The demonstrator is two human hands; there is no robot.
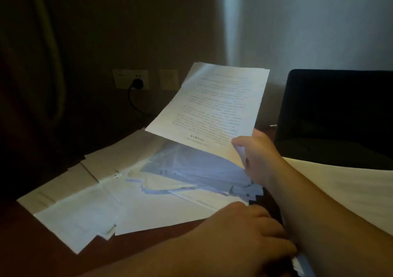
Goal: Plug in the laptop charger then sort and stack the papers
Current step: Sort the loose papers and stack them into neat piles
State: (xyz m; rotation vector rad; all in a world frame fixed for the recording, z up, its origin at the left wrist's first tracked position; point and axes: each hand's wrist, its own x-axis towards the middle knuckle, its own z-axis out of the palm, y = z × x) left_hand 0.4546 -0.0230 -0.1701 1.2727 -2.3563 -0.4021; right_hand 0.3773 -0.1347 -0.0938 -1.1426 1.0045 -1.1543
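Paper sheaf [214, 108] pinched at corner by right hand [258, 155], raised above spread papers [127, 195] left of laptop [336, 115], probably for sorting. Left hand [244, 232] below, grip unclear. Plug [136, 83] sat in socket.

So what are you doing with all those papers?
A person is sorting papers at a desk. The right hand holds up a printed sheet by its corner, above a loose spread of papers on the desk. The left hand rests low by that spread. A black plug sits in the wall socket, and a dark laptop stands at the right.
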